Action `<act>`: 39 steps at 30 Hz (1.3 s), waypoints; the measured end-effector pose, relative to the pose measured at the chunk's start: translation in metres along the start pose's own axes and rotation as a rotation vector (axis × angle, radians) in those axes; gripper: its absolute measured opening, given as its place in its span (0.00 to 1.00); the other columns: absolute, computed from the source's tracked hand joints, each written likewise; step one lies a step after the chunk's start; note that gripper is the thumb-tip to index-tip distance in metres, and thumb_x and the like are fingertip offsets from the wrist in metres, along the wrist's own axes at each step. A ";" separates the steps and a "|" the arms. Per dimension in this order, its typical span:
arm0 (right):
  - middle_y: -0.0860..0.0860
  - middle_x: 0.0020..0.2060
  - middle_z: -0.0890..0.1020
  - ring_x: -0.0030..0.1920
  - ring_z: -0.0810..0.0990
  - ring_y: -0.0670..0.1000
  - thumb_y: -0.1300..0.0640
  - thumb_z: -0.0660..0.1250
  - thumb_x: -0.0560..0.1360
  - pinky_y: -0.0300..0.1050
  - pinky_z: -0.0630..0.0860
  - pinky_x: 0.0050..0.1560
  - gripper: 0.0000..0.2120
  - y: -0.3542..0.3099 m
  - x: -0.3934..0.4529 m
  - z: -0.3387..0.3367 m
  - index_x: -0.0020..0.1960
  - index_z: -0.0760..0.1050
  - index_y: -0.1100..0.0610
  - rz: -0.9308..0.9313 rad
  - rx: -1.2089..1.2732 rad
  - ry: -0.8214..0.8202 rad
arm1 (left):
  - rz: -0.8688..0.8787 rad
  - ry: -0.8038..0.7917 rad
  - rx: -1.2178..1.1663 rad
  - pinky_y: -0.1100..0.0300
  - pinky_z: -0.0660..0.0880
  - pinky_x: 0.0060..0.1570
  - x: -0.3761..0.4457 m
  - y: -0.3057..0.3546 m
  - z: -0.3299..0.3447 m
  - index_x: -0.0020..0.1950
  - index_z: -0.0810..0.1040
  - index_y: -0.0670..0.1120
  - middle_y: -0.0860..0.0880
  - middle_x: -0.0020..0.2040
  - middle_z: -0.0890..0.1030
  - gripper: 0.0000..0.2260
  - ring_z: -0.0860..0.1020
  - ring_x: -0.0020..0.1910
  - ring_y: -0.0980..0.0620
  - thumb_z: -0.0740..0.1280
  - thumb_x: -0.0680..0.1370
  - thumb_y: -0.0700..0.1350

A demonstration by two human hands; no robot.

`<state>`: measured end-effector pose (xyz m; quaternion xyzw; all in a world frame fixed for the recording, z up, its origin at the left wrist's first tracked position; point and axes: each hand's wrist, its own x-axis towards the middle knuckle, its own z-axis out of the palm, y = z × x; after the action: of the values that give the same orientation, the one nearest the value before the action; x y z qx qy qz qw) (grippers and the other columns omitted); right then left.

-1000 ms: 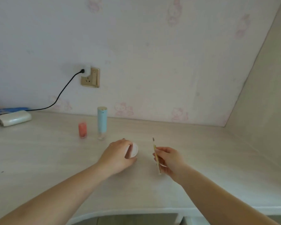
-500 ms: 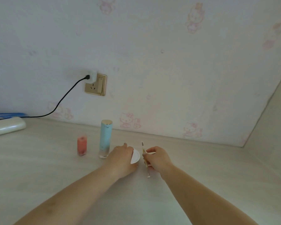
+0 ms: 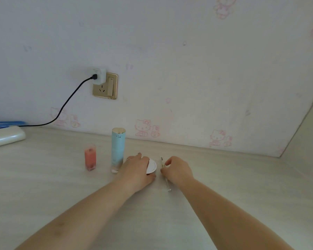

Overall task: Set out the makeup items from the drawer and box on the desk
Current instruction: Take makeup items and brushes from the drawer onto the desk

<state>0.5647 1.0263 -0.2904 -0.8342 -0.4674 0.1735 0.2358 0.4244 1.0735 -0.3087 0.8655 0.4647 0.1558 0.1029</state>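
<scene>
White jar (image 3: 151, 166) in left hand (image 3: 137, 168); right hand (image 3: 177, 169) pinching brush (image 3: 164, 170).

Pale wood-grain desk (image 3: 43, 186); pink bottle (image 3: 90, 157); light-blue tube (image 3: 117, 148), gold cap; white round compact (image 3: 151, 166); gold socket (image 3: 105, 86).

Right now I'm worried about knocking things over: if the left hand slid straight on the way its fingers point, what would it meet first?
Nothing standing, probably: the left hand grips the white compact, then only bare desk to the wall.
</scene>
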 end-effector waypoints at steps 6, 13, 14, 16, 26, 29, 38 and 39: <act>0.52 0.51 0.79 0.50 0.78 0.53 0.54 0.64 0.72 0.43 0.72 0.45 0.14 -0.001 -0.001 0.001 0.57 0.72 0.55 -0.023 -0.108 0.008 | -0.029 -0.029 -0.056 0.54 0.60 0.70 0.001 -0.001 0.003 0.74 0.61 0.48 0.45 0.73 0.64 0.31 0.60 0.74 0.45 0.64 0.74 0.57; 0.51 0.55 0.78 0.54 0.78 0.52 0.46 0.65 0.75 0.44 0.73 0.49 0.20 0.007 -0.015 -0.003 0.63 0.69 0.52 -0.093 0.038 0.132 | 0.013 0.037 -0.077 0.54 0.56 0.73 -0.011 0.016 -0.013 0.77 0.49 0.49 0.47 0.77 0.57 0.37 0.53 0.76 0.45 0.65 0.75 0.55; 0.50 0.53 0.78 0.51 0.78 0.50 0.45 0.65 0.75 0.43 0.72 0.47 0.19 0.010 -0.021 -0.008 0.62 0.70 0.51 -0.114 0.069 0.164 | 0.032 0.094 -0.068 0.54 0.58 0.72 -0.014 0.022 -0.018 0.77 0.53 0.49 0.48 0.76 0.60 0.34 0.56 0.75 0.46 0.65 0.76 0.55; 0.48 0.50 0.78 0.46 0.76 0.47 0.46 0.64 0.75 0.42 0.71 0.44 0.16 0.019 -0.034 -0.020 0.61 0.71 0.50 -0.167 0.104 0.207 | 0.053 0.186 -0.103 0.55 0.62 0.69 -0.021 0.033 -0.031 0.74 0.61 0.50 0.50 0.73 0.66 0.28 0.62 0.73 0.47 0.65 0.76 0.54; 0.44 0.39 0.78 0.39 0.75 0.38 0.56 0.69 0.74 0.24 0.69 0.38 0.07 0.122 -0.154 -0.096 0.50 0.74 0.49 -0.207 0.389 0.358 | 0.317 0.134 -0.249 0.59 0.74 0.54 -0.091 0.137 -0.045 0.55 0.79 0.52 0.56 0.52 0.81 0.11 0.78 0.53 0.56 0.68 0.74 0.52; 0.42 0.39 0.78 0.40 0.76 0.38 0.55 0.69 0.74 0.28 0.71 0.40 0.07 0.163 -0.199 -0.118 0.50 0.75 0.48 -0.175 0.363 0.359 | 0.420 0.060 -0.264 0.57 0.74 0.53 -0.120 0.179 -0.035 0.55 0.79 0.51 0.56 0.51 0.81 0.11 0.78 0.51 0.56 0.69 0.74 0.51; 0.42 0.40 0.79 0.40 0.76 0.37 0.56 0.70 0.73 0.24 0.69 0.40 0.06 0.262 -0.318 -0.136 0.48 0.77 0.48 -0.028 0.096 0.196 | 0.725 -0.245 -0.102 0.54 0.75 0.50 -0.220 0.282 0.028 0.57 0.77 0.52 0.54 0.53 0.79 0.13 0.77 0.52 0.52 0.64 0.75 0.55; 0.44 0.40 0.80 0.40 0.77 0.41 0.56 0.70 0.73 0.25 0.70 0.41 0.07 0.268 -0.327 -0.135 0.50 0.78 0.50 -0.017 0.061 0.153 | 0.740 -0.263 -0.066 0.53 0.75 0.49 -0.228 0.288 0.036 0.55 0.77 0.51 0.53 0.52 0.79 0.13 0.77 0.52 0.50 0.64 0.75 0.56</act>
<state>0.6561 0.5918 -0.3050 -0.8333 -0.4497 0.1213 0.2977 0.5421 0.7238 -0.2891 0.9834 0.0988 0.0848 0.1262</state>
